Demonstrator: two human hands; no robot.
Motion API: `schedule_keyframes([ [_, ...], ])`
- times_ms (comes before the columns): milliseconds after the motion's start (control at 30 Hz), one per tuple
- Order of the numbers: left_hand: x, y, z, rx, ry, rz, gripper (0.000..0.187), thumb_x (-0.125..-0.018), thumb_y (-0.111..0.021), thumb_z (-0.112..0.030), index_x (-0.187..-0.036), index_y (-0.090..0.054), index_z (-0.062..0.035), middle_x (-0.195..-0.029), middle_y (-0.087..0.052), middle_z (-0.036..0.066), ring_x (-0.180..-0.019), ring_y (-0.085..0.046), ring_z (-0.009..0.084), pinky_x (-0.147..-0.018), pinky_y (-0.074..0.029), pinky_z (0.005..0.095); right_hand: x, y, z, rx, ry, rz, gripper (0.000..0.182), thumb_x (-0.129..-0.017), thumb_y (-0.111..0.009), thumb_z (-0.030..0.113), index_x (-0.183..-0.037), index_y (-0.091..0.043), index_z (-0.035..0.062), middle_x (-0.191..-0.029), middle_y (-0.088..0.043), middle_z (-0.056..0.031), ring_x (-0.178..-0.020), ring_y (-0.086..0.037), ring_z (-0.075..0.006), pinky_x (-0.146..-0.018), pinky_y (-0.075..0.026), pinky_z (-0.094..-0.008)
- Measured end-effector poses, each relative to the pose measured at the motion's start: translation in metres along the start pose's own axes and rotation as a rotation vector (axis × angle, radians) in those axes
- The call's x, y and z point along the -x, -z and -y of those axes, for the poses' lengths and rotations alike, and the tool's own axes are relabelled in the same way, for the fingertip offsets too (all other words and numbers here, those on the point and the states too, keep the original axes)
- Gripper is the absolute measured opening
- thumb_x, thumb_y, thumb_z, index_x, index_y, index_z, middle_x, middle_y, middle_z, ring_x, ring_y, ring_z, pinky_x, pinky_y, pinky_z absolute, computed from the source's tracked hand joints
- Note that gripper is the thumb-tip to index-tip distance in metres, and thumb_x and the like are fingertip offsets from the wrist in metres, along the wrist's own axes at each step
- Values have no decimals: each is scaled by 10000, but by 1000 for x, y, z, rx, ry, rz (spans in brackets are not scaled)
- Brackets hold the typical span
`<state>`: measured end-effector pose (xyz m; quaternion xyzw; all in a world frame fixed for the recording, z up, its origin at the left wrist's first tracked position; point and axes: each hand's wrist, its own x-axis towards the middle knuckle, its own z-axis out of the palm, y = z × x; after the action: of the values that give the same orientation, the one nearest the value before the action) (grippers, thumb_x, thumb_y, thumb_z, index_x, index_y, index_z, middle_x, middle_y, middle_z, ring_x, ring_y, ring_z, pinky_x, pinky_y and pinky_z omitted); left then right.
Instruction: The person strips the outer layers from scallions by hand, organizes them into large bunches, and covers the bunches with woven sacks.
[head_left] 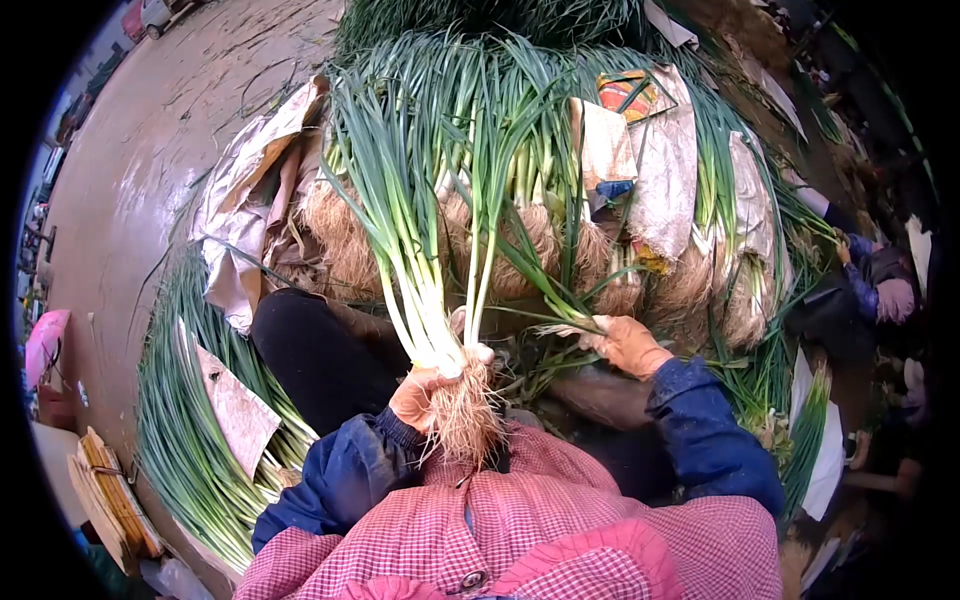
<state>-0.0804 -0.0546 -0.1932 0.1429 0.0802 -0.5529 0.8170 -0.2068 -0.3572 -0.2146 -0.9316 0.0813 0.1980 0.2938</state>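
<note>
My left hand (418, 396) is closed around the white lower stems of a bunch of green onions (425, 305). Their tangled pale roots (466, 412) hang in front of my jacket, while the green tops reach up over the pile. To the right, my right hand (632, 346) pinches some stripped green onion leaves (545, 285), apart from the bunch. Just beyond both hands rises a big pile of green onions (450, 110) with matted roots facing me.
Pale sacking (665, 170) and another cloth (245, 190) drape over the pile. More green onions (195, 400) lie at my left under a cloth piece. Stacked boards (115, 500) stand lower left. Another person (885, 280) works at the right. Wet ground (130, 200) stretches away on the left.
</note>
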Motion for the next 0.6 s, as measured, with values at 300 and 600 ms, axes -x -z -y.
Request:
schedule_keyframes([
  [300, -9, -43, -8, 24, -109, 166, 507, -628, -635, -93, -1084, -414, -81, -843, -500, 53, -818, -518, 216, -868, -409, 377, 4, 48, 3, 500, -238, 29, 529, -688, -649, 169, -1201, -519, 188, -991, -619, -91, -904, -606, -244, -730, -488, -352],
  [600, -25, -20, -11, 32, -14, 71, 532, -690, -614, -56, -1187, -423, -54, -856, -505, 75, -732, -516, 190, -860, -446, 397, 14, -38, -132, 490, -498, 388, 356, -777, -554, 192, -1120, -585, 102, -1146, -561, -105, -1056, -529, -284, -822, -440, -396],
])
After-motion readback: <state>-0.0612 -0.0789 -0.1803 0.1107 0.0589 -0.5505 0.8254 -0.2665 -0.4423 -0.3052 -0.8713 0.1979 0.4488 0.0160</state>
